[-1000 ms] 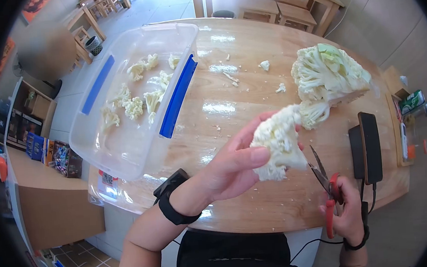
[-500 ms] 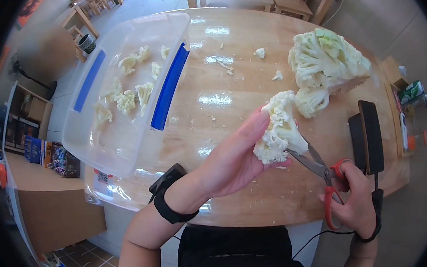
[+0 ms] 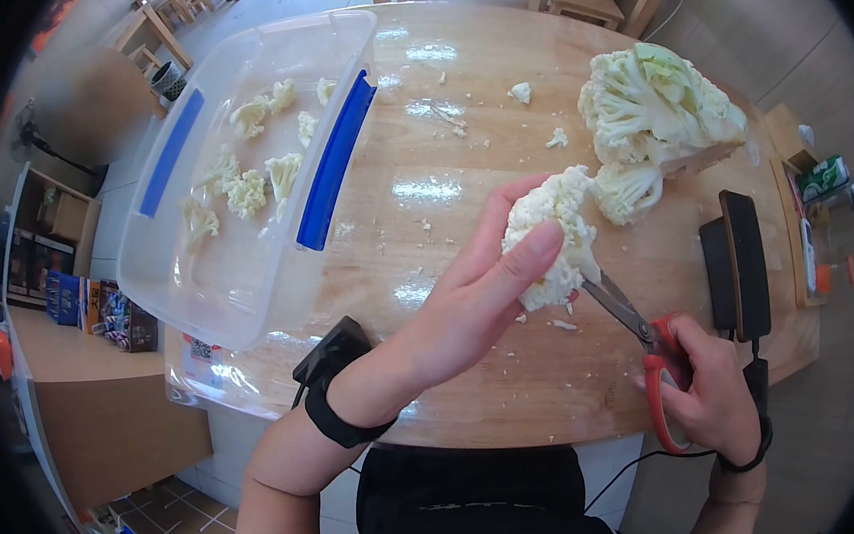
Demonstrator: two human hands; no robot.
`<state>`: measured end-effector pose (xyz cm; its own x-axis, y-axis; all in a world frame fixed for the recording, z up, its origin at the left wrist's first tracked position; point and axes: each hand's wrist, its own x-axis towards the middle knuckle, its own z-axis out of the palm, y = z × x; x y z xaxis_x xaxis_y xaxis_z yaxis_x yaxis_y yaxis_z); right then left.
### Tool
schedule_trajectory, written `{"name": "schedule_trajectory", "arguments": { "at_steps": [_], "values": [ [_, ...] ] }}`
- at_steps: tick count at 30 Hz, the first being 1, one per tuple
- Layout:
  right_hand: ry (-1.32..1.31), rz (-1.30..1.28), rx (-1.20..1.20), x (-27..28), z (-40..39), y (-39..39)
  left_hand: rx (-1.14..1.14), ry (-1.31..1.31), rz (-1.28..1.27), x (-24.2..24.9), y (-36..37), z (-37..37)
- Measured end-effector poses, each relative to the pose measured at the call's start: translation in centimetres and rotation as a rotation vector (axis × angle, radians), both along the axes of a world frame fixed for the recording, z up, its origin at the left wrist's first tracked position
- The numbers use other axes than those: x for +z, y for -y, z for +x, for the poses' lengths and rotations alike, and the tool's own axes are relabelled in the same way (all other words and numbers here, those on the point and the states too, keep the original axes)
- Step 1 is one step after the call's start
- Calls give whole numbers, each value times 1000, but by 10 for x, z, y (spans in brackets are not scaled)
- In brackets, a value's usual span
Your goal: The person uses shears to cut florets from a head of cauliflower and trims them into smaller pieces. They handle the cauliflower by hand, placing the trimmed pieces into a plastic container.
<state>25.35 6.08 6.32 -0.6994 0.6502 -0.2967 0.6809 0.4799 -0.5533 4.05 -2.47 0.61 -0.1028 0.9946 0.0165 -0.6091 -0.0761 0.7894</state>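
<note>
My left hand [image 3: 489, 292] is closed around a cauliflower floret [image 3: 556, 219], thumb across its front, over the middle of the table. In my right hand [image 3: 710, 390] are red-handled scissors [image 3: 623, 309], fingers through the loops. The scissor tips meet the lower right side of the floret; the floret hides the ends of the blades. Beyond my hands, a large piece of cauliflower [image 3: 651, 114] with green leaf rests on the table. At the left stands a clear plastic box [image 3: 184, 306] with blue clips, holding several cut florets [image 3: 246, 193].
Small crumbs and bits of cauliflower [image 3: 521, 92] lie scattered over the wooden table [image 3: 424, 227]. A black device [image 3: 745, 262] with a cable sits at the right edge. A wooden tray with a green can [image 3: 821, 179] is further right. Shelves [image 3: 102, 343] stand at the left.
My left hand has turned the floret, bringing my thumb over its front. The scissor blades have closed further at the floret. A small bit now lies on the table below it.
</note>
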Motion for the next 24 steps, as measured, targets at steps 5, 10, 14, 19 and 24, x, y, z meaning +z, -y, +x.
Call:
{"name": "schedule_trajectory", "arguments": {
  "at_steps": [5, 10, 14, 19, 24],
  "values": [
    [-36, 61, 66, -6, 2, 3, 12, -84, -60, -9, -1, -2],
    [-64, 104, 155, 2, 6, -2, 136, -223, -93, 3, 0, 2],
    [-145, -41, -37, 17, 16, -11, 292, -91, -102, 12, 1, -7],
    [-721, -70, -12, -25, -34, -4, -26, -243, -54, -1, 3, 5],
    [-783, -302, -11, -26, -48, -9, -103, -199, -104, 8, 2, 6]
  ]
}}
